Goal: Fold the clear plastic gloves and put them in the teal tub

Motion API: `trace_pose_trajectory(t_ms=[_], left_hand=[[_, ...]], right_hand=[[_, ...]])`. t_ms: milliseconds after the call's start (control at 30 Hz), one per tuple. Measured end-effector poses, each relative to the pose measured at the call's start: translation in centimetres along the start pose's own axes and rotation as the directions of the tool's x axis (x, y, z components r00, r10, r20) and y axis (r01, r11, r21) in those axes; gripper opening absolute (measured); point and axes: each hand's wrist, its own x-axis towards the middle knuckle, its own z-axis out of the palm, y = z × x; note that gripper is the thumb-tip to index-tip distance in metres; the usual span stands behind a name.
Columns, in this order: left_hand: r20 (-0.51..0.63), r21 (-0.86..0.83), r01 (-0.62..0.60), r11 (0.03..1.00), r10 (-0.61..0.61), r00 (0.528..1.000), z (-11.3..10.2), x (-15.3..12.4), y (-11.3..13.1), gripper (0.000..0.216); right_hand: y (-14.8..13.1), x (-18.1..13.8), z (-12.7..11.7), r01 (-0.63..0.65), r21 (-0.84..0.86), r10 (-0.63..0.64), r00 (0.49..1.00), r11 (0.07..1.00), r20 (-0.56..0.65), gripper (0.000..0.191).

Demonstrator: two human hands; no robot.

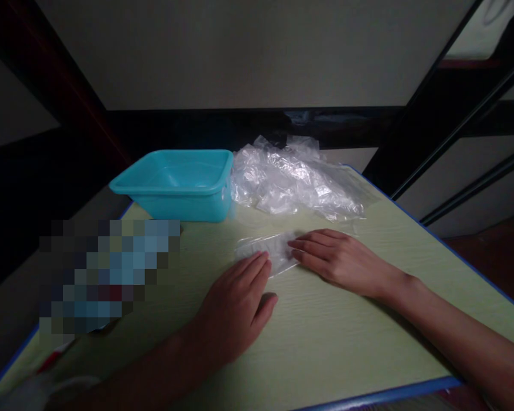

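A small clear plastic bag (278,245) lies flat on the table, under the fingertips of both hands. My left hand (240,302) rests on its near left part, fingers stretched out and lying flat, thumb apart. On the bag's right end, my right hand (332,254) lies palm down with its fingers extended. Neither hand grips anything. Whatever the bag may hold is too faint to make out.
A turquoise plastic basin (184,205) stands at the back left of the pale green table (325,342). Beside it lies a crumpled heap of clear plastic bags (295,177). A blurred-out patch (124,262) covers something at the left. Blue edging rims the table.
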Motion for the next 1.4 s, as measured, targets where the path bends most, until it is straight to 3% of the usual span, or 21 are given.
trace_pose_trajectory(t_ms=[167,400,700,933,1033,1400], left_hand=[[-0.054,0.01,0.005,1.0,-0.005,0.999,-0.1,0.2,-0.3,0.031],[-0.111,0.151,-0.055,0.987,0.072,0.991,-0.8,0.6,-1.4,0.021],[0.0,0.314,-0.061,0.947,0.064,0.998,-1.4,0.6,-2.8,0.029],[0.022,0.305,-0.005,0.952,-0.002,1.0,-1.3,1.1,-3.8,0.022],[0.015,0.293,0.011,0.956,-0.016,1.0,-1.2,1.2,-4.1,0.022],[-0.011,0.256,0.087,0.963,-0.087,0.996,-1.0,1.9,-4.2,0.022]], right_hand=[[0.0,-0.2,0.3,0.003,-0.03,-0.005,0.999,1.0,-0.045,0.026],[-1.1,0.1,-0.4,0.042,0.012,-0.042,0.999,0.999,-0.032,0.034],[-1.8,0.1,-0.8,0.11,0.066,-0.106,0.993,0.992,-0.054,0.034],[-2.4,0.5,-1.3,0.178,0.07,-0.169,0.978,0.981,-0.122,0.036],[-3.0,0.8,-1.2,0.235,0.081,-0.224,0.967,0.969,-0.124,0.028],[-4.9,1.7,-0.9,0.337,0.274,-0.305,0.94,0.901,-0.153,0.03]])
